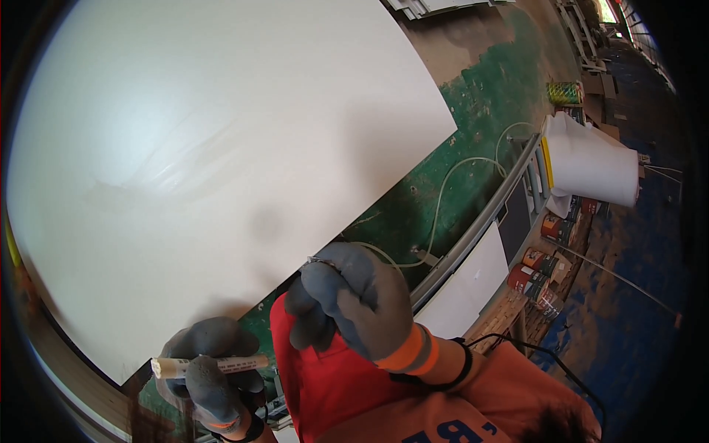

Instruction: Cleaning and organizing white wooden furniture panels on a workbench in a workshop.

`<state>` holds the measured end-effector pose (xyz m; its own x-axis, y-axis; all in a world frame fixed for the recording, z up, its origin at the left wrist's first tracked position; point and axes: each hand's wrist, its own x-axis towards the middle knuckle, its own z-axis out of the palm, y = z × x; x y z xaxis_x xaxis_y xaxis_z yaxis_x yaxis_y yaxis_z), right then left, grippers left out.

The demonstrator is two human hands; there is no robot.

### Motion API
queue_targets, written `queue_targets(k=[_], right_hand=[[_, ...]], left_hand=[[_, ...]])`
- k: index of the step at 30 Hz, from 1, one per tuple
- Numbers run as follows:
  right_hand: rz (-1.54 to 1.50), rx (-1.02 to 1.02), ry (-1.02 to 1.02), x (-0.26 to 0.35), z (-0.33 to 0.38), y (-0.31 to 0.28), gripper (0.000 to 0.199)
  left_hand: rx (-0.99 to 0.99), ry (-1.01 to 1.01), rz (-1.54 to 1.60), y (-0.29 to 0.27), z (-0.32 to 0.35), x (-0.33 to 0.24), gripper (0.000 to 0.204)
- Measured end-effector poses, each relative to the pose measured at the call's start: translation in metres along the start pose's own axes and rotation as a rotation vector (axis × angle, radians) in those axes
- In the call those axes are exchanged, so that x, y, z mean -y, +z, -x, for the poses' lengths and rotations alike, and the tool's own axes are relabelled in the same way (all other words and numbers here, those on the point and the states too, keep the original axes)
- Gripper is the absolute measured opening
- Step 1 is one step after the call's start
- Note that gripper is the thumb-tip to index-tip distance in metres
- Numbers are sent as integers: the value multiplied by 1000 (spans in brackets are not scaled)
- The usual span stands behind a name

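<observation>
In dark grey gloves, both my hands are in front of my body at the near edge of a large white sheet (pixel 221 192). My left hand (pixel 208 384) is closed round a short cream-coloured cylinder (pixel 177 368) with small print on its side, lying crosswise in the fingers. To the right, my right hand (pixel 362 295) is closed with thumb and fingers pinched together at the sheet's edge. A small pale or metallic bit shows at its fingertips, too small to name.
Under the sheet is a worn green tabletop (pixel 487 96) with a pale hose (pixel 443 184) across it. A metal rail (pixel 480 221) runs along its right side. Beyond stand a big white roll (pixel 594 162) and several red cans (pixel 528 279) on wood.
</observation>
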<state>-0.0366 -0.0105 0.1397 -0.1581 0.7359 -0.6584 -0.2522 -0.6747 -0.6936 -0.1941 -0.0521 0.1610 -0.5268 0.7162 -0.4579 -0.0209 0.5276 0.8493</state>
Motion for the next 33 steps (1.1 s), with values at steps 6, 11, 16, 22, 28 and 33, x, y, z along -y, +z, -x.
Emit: queue_targets(k=[6,11,16,22,28,33], right_hand=[[48,64,88,6,-1,-4,33],[-5,55,44,3,2,-4,32],[-52,36,133,11,1,-1,26],[7,49,108,15,4,2,25],[-108,53,162,9,1,-4,29],[-81,19,254,22,4,3,24]], left_hand=[[-4,-56,89,-2,0,3,56],[9,-56,94,-2,0,1,53],[1,-52,118,-1,-1,4,54],[-22,-27,76,0,0,-2,55],[-16,-71,74,1,-1,1,56],[39,-74,85,-5,-2,0,56]])
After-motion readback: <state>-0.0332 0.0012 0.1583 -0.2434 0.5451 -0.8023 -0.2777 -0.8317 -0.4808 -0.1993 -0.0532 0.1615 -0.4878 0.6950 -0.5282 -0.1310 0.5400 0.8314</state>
